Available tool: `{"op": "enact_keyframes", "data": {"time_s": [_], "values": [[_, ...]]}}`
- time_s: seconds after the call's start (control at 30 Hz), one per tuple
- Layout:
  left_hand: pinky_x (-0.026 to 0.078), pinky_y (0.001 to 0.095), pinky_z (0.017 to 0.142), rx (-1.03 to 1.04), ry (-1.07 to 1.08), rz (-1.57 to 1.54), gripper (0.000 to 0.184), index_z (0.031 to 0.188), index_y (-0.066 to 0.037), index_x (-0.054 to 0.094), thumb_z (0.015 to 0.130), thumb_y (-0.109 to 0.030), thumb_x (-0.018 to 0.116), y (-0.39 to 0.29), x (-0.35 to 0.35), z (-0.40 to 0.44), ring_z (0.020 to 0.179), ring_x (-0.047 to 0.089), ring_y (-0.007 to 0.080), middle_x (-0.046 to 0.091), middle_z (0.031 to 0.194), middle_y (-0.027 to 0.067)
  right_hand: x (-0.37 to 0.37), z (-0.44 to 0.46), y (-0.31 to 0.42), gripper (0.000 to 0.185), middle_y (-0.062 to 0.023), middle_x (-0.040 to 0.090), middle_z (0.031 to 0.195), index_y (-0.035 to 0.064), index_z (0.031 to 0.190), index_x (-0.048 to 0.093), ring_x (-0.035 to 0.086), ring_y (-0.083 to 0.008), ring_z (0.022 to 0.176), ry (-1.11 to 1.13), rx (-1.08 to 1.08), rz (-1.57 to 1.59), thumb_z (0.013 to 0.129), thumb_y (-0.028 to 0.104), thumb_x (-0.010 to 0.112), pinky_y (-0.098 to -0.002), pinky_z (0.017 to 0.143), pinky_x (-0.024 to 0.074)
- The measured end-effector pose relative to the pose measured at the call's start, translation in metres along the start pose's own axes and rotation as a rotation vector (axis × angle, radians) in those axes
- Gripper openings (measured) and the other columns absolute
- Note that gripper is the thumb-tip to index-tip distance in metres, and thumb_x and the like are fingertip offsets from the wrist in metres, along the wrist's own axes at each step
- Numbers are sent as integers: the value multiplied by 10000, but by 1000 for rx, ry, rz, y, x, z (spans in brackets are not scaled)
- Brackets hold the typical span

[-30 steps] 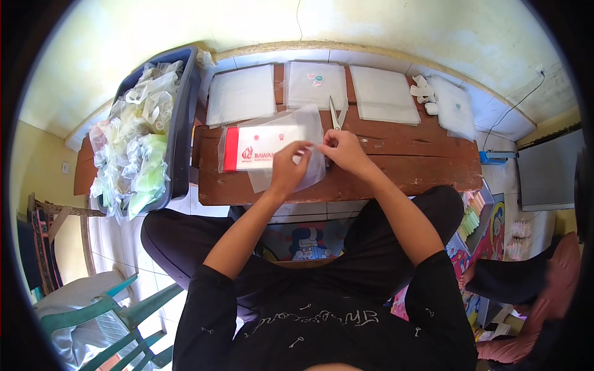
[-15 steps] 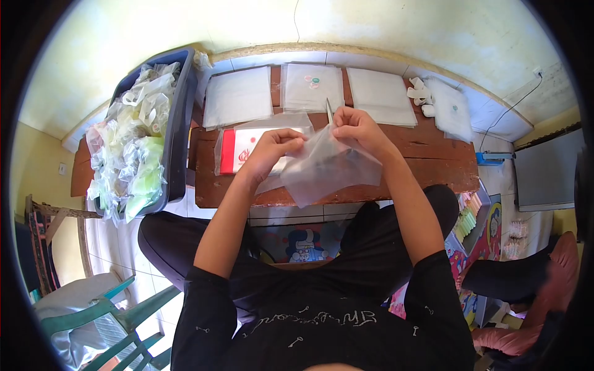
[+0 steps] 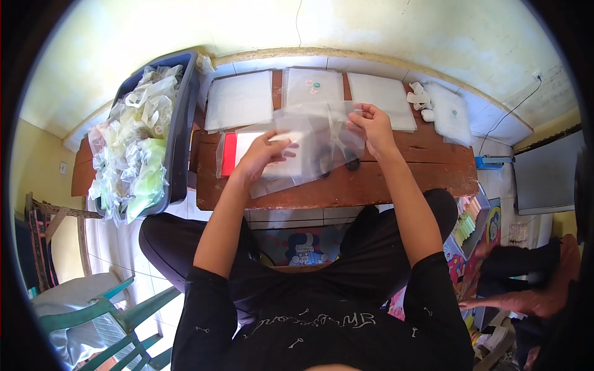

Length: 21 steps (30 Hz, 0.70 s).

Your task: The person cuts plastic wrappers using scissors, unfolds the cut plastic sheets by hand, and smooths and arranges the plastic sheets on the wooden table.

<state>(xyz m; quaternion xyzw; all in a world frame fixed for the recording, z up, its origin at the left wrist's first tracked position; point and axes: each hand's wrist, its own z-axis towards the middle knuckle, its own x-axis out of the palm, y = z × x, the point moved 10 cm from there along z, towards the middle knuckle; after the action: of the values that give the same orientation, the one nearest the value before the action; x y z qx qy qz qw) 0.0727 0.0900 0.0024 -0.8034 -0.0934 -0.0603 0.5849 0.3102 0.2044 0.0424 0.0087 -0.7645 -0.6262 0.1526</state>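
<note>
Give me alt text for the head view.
The right hand holds a translucent plastic sheet over scissors on a wooden table; the left hand is over a red and white packet. Plastic stacks lie behind, a filled bin at left.

Red-and-white packet point(image 3: 230, 153), reddish-brown table point(image 3: 402, 179)

No text legible. Script point(image 3: 314, 320) across black shirt point(image 3: 328, 294), lower centre: can't make it out. Round marks point(image 3: 313, 86) on plastic sheets point(image 3: 312, 97), upper centre: too small.
</note>
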Motion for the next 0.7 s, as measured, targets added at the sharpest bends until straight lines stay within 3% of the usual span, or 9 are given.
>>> {"op": "enact_keyframes", "data": {"time_s": [0.07, 0.13, 0.2, 0.3, 0.33, 0.4, 0.53, 0.6, 0.7], "values": [[488, 261, 785, -29, 151, 183, 354, 1220, -54, 598, 959, -293, 605, 12, 15, -1, 936, 681, 153, 703, 1080, 93, -9, 3, -4, 268, -86, 636, 898, -41, 1090, 561, 668, -184, 770, -65, -12, 49, 850, -14, 675, -290, 693, 593], [475, 268, 806, -13, 160, 196, 312, 1197, -62, 618, 956, -260, 609, 18, 15, 6, 928, 676, 145, 708, 1058, 83, -15, 4, -8, 262, -100, 645, 925, -58, 1090, 561, 673, -187, 785, -135, 3, 127, 867, 21, 672, -300, 697, 594], [480, 252, 757, -36, -33, 130, 278, 1181, -63, 629, 959, -228, 602, 21, -3, 12, 860, 679, 133, 714, 1023, 80, -10, 2, -9, 267, -108, 649, 940, -66, 1098, 557, 674, -189, 786, -87, 55, 91, 875, 35, 664, -301, 695, 593], [460, 228, 601, 30, -107, 76, 221, 1114, -54, 647, 961, -204, 590, 19, -18, 16, 759, 689, 132, 725, 959, 74, 4, -4, -19, 285, -122, 659, 952, -71, 1124, 550, 678, -193, 768, 18, 105, -20, 883, 45, 648, -302, 676, 588], [460, 228, 601, 30, -108, 75, 221, 1114, -54, 647, 961, -204, 590, 17, -18, 15, 759, 689, 132, 725, 959, 74, 10, -5, -22, 297, -128, 663, 949, -68, 1141, 547, 680, -195, 750, 75, 100, -95, 882, 43, 639, -301, 660, 583], [427, 218, 515, 8, -207, 43, 238, 1172, -63, 630, 961, -150, 564, 16, -29, 10, 664, 672, 130, 719, 907, 79, 13, -7, -29, 313, -130, 664, 933, -56, 1164, 538, 676, -190, 728, 87, 121, -151, 876, 27, 629, -293, 631, 570], [419, 224, 491, 49, -221, 90, 341, 1292, -70, 560, 953, -103, 546, 5, -42, 7, 637, 660, 137, 706, 865, 85, 27, 0, -42, 399, -98, 666, 902, 17, 1261, 512, 639, -138, 672, 131, 152, -277, 878, 39, 620, -255, 556, 504], [421, 226, 500, 154, -209, 81, 474, 1409, -73, 440, 945, -68, 536, -13, -48, 7, 616, 650, 138, 696, 859, 95, 43, 8, -37, 429, -98, 666, 897, 19, 1288, 496, 626, -133, 663, 161, 130, -302, 876, 29, 613, -257, 555, 495], [422, 223, 510, 329, -268, 35, 542, 1453, -82, 370, 939, -51, 539, -66, -84, 9, 621, 647, 139, 692, 866, 100, 94, 32, -9, 467, -94, 666, 887, 24, 1326, 475, 612, -132, 657, 220, 36, -250, 878, 26, 610, -262, 572, 490]]}}
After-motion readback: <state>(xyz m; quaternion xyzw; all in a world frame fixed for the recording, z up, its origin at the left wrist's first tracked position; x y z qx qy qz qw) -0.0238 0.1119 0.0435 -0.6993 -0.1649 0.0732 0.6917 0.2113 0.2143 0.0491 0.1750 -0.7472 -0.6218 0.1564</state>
